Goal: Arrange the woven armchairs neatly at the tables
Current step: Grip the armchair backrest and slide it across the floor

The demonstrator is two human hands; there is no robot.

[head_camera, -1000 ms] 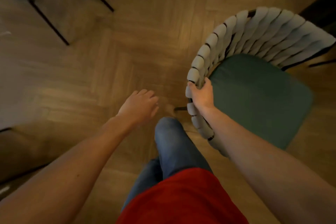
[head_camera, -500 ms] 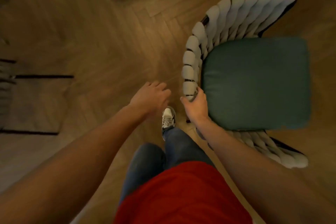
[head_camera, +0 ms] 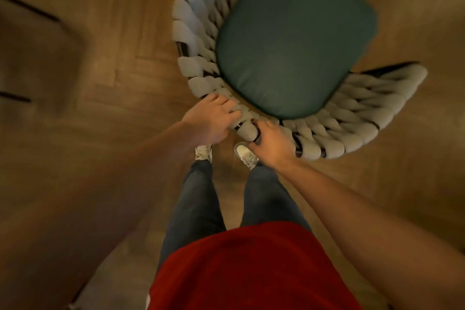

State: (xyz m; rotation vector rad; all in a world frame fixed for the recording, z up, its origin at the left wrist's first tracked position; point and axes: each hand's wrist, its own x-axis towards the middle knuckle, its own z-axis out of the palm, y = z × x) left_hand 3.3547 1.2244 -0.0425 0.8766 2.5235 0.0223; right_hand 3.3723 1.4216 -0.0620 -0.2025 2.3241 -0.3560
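Observation:
A woven armchair [head_camera: 352, 118] with thick pale cord wrapped around a dark frame and a dark green seat cushion [head_camera: 294, 40] stands on the wooden floor straight ahead of me, seen from above. Its curved backrest faces me. My left hand [head_camera: 211, 118] grips the top rim of the backrest, fingers curled over the cord. Just to its right my right hand [head_camera: 271, 143] grips the same rim, thumb on the near side. The chair's legs are hidden under the seat.
A blurred brown table [head_camera: 35, 63] with thin dark legs fills the left side. My legs in jeans and pale sneakers [head_camera: 246, 156] stand right behind the chair. Herringbone wood floor [head_camera: 415, 196] lies to the right.
My left hand came over from free air and took hold of the backrest rim beside my right hand. The chair has turned so its back faces me.

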